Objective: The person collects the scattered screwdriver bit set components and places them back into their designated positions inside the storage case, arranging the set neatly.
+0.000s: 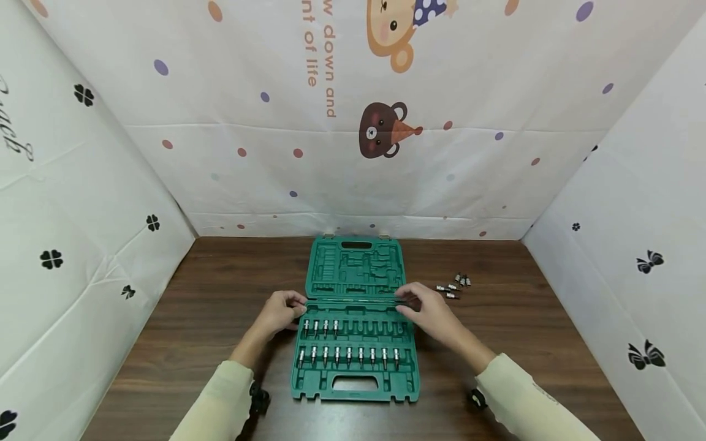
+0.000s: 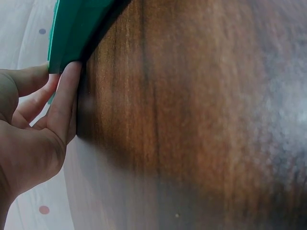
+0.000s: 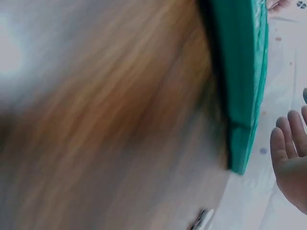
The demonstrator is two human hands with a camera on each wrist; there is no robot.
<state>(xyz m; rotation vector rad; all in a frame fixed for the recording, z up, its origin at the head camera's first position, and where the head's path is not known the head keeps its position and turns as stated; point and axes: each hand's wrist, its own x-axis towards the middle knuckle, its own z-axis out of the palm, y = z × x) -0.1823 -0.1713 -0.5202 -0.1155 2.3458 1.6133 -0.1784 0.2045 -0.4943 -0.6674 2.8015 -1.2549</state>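
You have one green case (image 1: 355, 397) lying unfolded in the middle of the table (image 1: 193, 318), its lid (image 1: 353, 278) reaching to the table's back edge. Two rows of metal bits sit in the case: four upper bits (image 1: 326, 327) at the left of the row nearer the hinge, and nine lower bits (image 1: 349, 355) in the row nearer the handle slot, thirteen in all. Toward the table's back right corner lie about six loose bits (image 1: 450, 296), bunched so closely that the exact count is hard to make out. Your left hand (image 1: 280, 313) pinches the case's left edge near the hinge, thumb and fingertips clamped on it. Your right hand (image 1: 432, 312) is at the right edge near the hinge, thumb and fingers apart; its fingertips hide part of the case there. The right wrist view is blurred and cuts off that hand; the left wrist view cuts off most of the case. The table's front edge is out of frame.
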